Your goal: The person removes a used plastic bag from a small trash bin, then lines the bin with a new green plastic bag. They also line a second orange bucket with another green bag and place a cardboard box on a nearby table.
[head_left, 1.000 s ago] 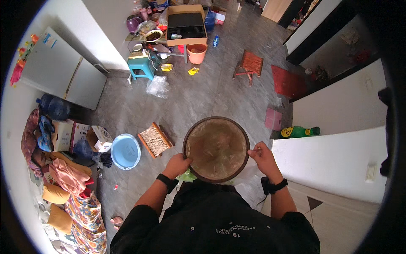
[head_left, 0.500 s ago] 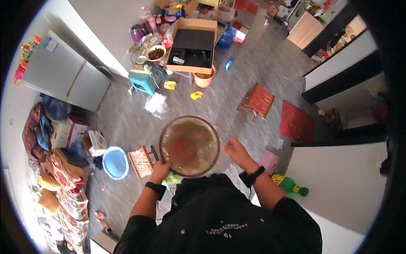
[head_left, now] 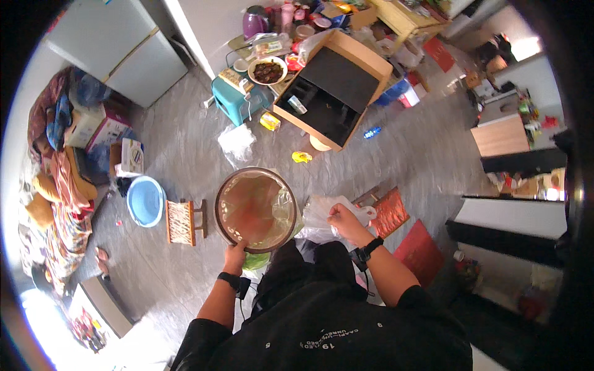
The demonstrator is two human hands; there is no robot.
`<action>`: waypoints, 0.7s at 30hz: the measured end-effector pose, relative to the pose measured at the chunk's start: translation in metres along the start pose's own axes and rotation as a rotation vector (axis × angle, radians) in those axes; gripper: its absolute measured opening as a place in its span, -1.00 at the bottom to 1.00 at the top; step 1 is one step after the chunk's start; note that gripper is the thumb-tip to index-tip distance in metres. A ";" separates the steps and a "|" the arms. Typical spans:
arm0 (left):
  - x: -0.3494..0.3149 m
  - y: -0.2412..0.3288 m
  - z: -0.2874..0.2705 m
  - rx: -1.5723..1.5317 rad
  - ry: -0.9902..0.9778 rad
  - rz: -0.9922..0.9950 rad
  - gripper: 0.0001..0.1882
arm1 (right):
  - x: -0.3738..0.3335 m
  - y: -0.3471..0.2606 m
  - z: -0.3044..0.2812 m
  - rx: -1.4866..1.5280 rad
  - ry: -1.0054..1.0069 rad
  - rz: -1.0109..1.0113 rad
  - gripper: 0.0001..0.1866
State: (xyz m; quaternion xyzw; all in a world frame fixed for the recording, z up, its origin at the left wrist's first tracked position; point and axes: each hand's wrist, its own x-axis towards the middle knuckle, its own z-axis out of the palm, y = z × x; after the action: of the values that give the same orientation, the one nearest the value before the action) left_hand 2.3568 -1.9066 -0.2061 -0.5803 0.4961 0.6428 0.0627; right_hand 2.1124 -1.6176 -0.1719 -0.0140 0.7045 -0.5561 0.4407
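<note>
Right hand point(head_left: 348, 224) moved off round tray point(head_left: 218, 210), fingers point(head_left: 335, 215) pinching clear bag point(head_left: 317, 213), left fingers point(head_left: 237, 246) gripping tray, white-lettered shirt point(head_left: 322, 321)

Worn on the person's head as the left of a side-by-side pair, the wide fisheye camera looks steeply down and forward from above the near side of the round dark-rimmed pan point(head_left: 250, 204), where the black shirt point(head_left: 309, 297) fills the lower view. The pan is fairly near the lens, while the floor point(head_left: 167, 272) spreads around it, with the refrigerator point(head_left: 111, 43) farther off beyond it to the left and the cardboard box point(head_left: 309, 128) beyond it to the right.
</note>
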 end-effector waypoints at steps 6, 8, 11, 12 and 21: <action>-0.005 -0.035 0.080 -0.182 0.163 -0.107 -0.48 | 0.088 0.014 -0.027 -0.422 -0.167 -0.011 -0.77; -0.009 -0.055 0.108 -0.285 0.254 -0.108 -0.49 | 0.117 0.022 -0.032 -0.502 -0.300 -0.007 -0.77; -0.022 -0.081 0.151 -0.437 0.333 -0.023 -0.57 | 0.167 0.034 -0.036 -0.601 -0.423 -0.034 -0.77; -0.020 -0.088 0.160 -0.451 0.395 -0.188 -0.61 | 0.177 0.040 -0.037 -0.705 -0.462 -0.065 -0.77; -0.016 -0.174 0.231 -0.885 0.501 -0.222 -0.57 | 0.257 0.055 0.019 -0.714 -0.333 -0.361 -0.83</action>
State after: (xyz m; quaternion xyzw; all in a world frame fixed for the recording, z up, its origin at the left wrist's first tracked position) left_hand 2.3183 -1.6477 -0.3301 -0.7365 0.1121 0.6218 -0.2415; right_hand 1.9929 -1.7422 -0.3716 -0.3783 0.7581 -0.3359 0.4114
